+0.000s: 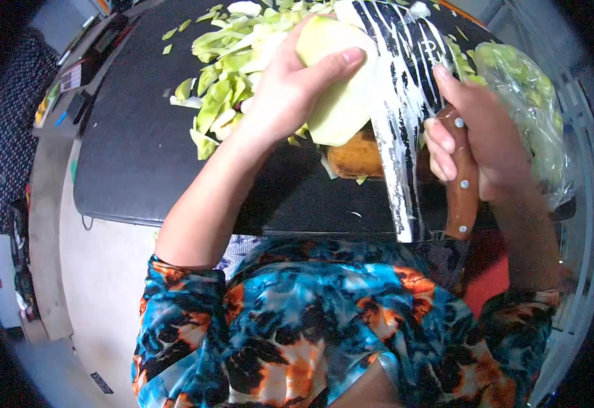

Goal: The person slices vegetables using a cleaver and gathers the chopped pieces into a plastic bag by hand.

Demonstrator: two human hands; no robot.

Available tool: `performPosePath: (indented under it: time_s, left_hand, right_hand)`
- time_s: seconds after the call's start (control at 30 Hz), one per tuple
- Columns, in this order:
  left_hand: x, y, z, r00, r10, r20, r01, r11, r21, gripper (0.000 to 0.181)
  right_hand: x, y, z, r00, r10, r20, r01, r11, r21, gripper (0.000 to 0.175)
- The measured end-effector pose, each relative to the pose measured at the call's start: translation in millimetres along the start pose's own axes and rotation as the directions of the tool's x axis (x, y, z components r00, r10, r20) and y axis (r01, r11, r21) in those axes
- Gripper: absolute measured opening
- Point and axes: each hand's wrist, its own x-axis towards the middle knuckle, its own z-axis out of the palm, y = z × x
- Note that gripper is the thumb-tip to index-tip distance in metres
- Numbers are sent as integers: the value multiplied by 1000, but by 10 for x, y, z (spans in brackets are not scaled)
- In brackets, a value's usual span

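Observation:
My left hand is closed around a large pale green piece of vegetable or fruit, with the thumb across its face. Against the right side of that piece stands the broad blade of a cleaver, streaked with white residue. My right hand grips the cleaver's riveted wooden handle, one finger or thumb lying on the blade. Under the piece, a wooden board shows in part. Pale green slices lie heaped left of and beyond my left hand.
A clear plastic bag of green pieces lies at the right of the black table. Small scraps are scattered across the tabletop. At the left stands a side counter with assorted items, near a dark patterned cloth.

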Motion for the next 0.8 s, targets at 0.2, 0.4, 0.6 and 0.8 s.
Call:
performPosePath:
  time_s: [0.2,0.4,0.6,0.8]
  left_hand:
    - [26,-160,48,992,30,-124,-39,997,-72,34]
    - [-2,-154,106,985,-22,-168,3,994,-113,32]
    - [29,-77,29,994,-37,-99,34,999,-28,33]
    - [17,-73,42,996,-15,-89,8,997,-73,31]
  right_hand:
    - [92,97,26,998,-20,58,16,997,79,33]
    - [114,147,81,999,-36,31,34,997,62,31]
    - [155,90,6,990,-142,6,141,974,-180,30]
    - [148,14,-44,997,-63,44,70,981,-182,30]
